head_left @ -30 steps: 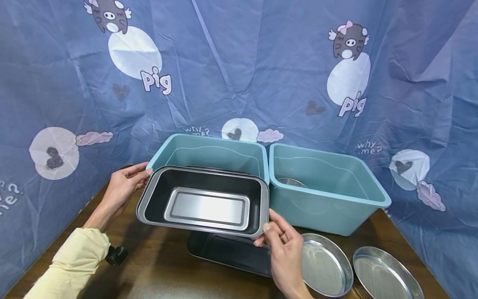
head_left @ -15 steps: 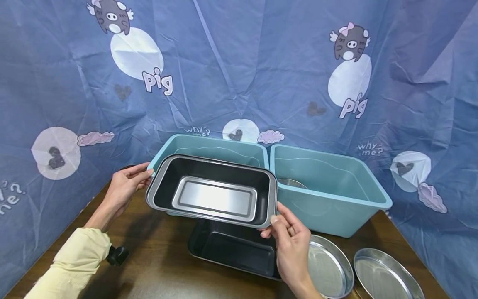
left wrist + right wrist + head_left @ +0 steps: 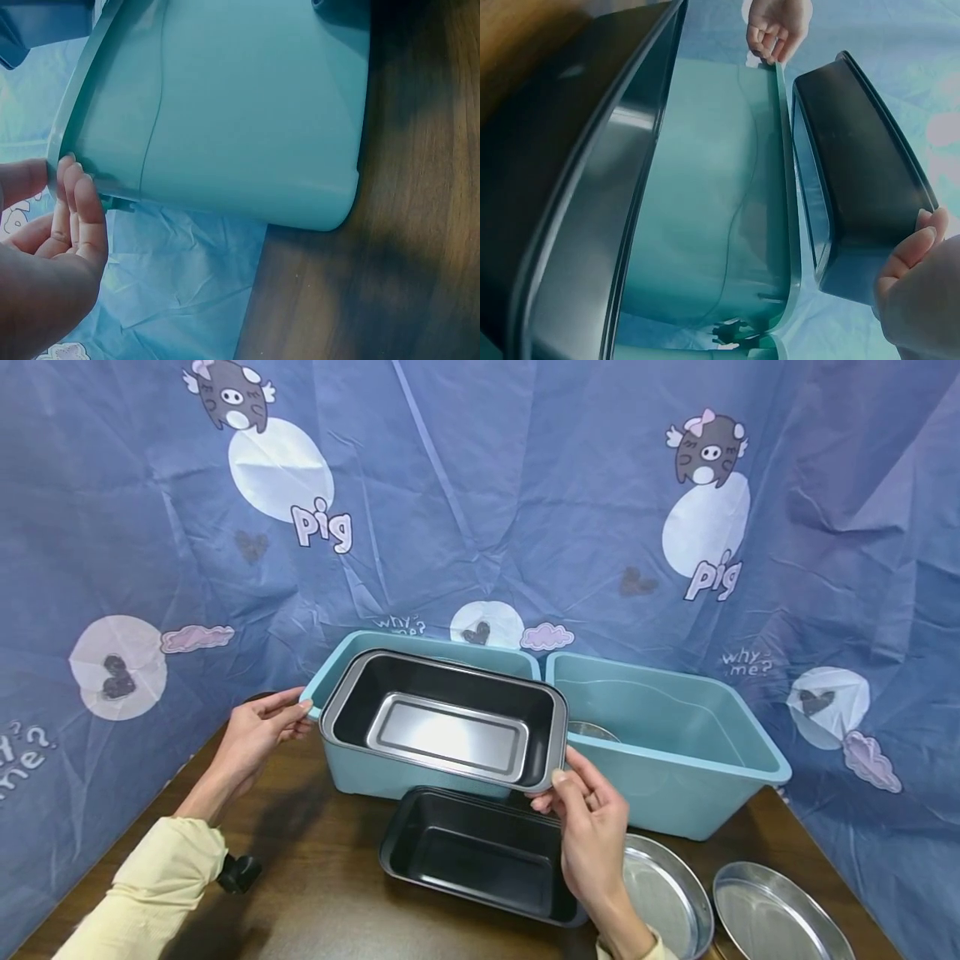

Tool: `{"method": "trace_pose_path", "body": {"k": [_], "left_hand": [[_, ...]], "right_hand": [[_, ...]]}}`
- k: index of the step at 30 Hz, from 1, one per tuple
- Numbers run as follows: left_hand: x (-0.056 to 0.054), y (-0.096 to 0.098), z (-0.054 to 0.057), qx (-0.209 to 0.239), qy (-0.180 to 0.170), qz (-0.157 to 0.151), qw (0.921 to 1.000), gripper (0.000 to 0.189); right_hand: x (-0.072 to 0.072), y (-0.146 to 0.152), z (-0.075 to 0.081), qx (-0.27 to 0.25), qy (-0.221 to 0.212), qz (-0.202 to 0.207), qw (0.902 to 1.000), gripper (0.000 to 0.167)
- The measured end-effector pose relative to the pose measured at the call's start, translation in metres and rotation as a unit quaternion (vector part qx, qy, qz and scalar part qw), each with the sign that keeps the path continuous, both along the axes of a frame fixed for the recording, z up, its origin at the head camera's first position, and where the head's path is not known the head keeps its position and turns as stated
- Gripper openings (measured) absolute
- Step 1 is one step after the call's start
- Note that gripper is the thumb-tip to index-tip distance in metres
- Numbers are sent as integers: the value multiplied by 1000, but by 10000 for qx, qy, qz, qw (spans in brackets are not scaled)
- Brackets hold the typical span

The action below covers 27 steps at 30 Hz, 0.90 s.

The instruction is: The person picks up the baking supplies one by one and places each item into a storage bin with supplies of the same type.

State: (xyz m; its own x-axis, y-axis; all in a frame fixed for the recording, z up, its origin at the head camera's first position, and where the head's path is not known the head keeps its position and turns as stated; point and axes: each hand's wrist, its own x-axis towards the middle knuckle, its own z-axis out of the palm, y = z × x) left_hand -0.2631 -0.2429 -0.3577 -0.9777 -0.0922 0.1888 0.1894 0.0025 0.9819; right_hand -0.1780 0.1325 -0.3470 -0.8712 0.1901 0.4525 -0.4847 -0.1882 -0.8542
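Left hand (image 3: pixel 258 731): clamped on left bin's (image 3: pixel 360 768) left edge.
Right hand (image 3: pixel 588 814): clamped on pan's (image 3: pixel 448 737) corner.
Gap: left above lower pan (image 3: pixel 483 860), before left bin.

In the head view, the left hand (image 3: pixel 251 735) pinches between eight and nine o'clock (yellow sleeve (image 3: pixel 163 870) bunched), the right hand (image 3: pixel 591 818) near five.

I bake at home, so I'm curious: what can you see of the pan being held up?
The held pan is rectangular and deep, with rounded corners, dark walls, a flat greyish rim and a shiny bottom panel outlined by ridges. It looks like coated metal and appears empty. It tilts, showing its inside in the head view. The right hand pinches its near right corner. It hangs before the left teal bin, above another black pan; contact with the bin is unclear.
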Motion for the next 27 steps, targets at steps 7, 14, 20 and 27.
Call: {"method": "trace_pose_path", "body": {"k": [7,14,20,27], "left_hand": [[2,1,1,-56,24,2,10000,56],[2,2,0,-97,51,29,9999,56],[2,3,1,-245,0,67,9997,56],[2,3,1,-431,-57,195,9989,56]], "right_hand": [[-8,0,0,-170,84,9,9998,35],[-16,0,1,-153,41,-112,9998,36],[-23,1,2,-62,-24,-240,9997,39],[-33,-3,7,-237,56,-127,9996,39]]}}
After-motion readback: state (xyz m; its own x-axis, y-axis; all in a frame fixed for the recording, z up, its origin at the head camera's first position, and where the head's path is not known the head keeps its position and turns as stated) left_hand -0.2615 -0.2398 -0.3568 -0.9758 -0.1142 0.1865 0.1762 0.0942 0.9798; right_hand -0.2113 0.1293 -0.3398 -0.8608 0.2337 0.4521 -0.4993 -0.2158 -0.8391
